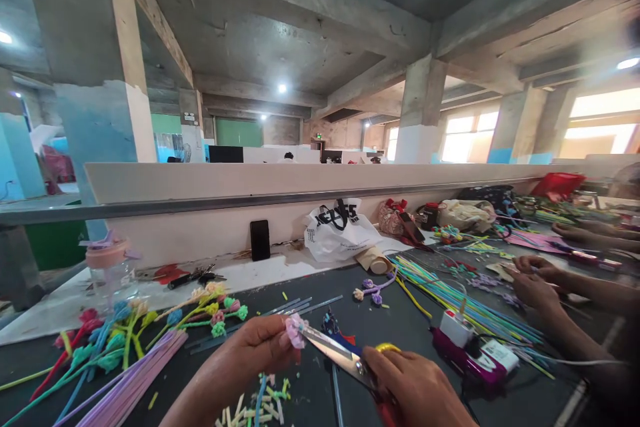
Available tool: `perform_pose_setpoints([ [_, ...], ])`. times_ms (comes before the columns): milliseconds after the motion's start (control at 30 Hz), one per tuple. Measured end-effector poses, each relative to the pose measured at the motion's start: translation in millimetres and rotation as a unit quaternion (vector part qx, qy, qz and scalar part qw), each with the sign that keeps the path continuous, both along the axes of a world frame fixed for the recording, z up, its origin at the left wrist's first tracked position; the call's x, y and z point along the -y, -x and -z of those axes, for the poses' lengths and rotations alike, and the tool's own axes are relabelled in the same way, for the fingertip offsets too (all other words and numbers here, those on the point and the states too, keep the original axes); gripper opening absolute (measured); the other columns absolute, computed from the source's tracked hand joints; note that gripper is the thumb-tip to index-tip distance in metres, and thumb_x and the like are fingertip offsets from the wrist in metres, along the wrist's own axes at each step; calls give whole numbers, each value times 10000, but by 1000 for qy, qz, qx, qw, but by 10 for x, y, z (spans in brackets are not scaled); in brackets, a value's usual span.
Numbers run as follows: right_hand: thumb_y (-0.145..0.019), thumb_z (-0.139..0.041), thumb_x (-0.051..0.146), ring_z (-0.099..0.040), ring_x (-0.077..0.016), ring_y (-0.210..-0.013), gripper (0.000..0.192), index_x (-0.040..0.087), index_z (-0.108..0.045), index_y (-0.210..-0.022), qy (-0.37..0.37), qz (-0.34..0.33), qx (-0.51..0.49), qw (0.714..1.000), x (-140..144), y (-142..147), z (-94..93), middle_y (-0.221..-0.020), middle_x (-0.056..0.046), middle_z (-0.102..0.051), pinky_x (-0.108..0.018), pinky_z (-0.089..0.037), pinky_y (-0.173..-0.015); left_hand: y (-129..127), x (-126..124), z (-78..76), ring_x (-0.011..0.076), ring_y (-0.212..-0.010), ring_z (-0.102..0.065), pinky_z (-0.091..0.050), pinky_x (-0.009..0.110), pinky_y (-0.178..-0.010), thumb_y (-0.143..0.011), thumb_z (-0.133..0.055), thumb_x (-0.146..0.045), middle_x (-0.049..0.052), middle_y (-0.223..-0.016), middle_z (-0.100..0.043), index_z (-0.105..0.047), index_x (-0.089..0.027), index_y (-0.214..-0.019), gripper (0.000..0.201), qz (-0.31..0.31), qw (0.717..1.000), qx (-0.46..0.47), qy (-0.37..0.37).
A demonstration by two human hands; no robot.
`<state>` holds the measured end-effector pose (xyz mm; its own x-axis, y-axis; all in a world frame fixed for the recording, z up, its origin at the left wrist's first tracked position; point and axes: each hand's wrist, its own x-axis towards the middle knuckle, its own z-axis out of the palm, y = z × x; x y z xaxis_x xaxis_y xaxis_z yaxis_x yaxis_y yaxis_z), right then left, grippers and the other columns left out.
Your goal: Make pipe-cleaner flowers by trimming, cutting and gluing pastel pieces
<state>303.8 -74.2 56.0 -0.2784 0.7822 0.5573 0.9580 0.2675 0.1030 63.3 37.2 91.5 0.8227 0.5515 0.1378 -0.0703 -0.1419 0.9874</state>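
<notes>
My left hand pinches a small lilac fuzzy flower between thumb and fingertips. In my right hand is a pair of scissors, its blades pointing left with the tips at the flower. The blades look close together; whether they grip any of the flower cannot be made out. Below my hands lie short cut pieces of pipe cleaner. Left of my left forearm is a bundle of lilac pipe cleaners, with several finished-looking coloured flowers on stems behind it.
A purple power strip with a white charger sits at right. Behind it run long blue and yellow pipe cleaners. A co-worker's hands work farther right. A phone, a white bag and a jar stand along the partition.
</notes>
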Motion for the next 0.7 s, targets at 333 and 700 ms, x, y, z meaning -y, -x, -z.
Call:
perform_pose_setpoints([
  [333, -616, -497, 100, -525, -123, -489, 285, 247, -455, -856, 7, 10, 26, 1000, 33, 97, -53, -648, 51, -623, -236, -279, -489, 17, 17, -15, 83, -551, -227, -143, 239, -504, -807, -465, -506, -41, -607, -317, -548, -120, -742, 400, 22, 999, -19, -25],
  [700, -705, -510, 179, -509, -133, -535, 70, 219, -461, -735, 75, 1, -28, 997, 37, 108, 30, -631, 19, -603, -243, -279, -517, -56, -67, 162, 65, -466, -232, -144, 224, -453, -794, -476, -517, -64, -517, -310, -562, -132, -706, 404, 28, 1000, 8, 1],
])
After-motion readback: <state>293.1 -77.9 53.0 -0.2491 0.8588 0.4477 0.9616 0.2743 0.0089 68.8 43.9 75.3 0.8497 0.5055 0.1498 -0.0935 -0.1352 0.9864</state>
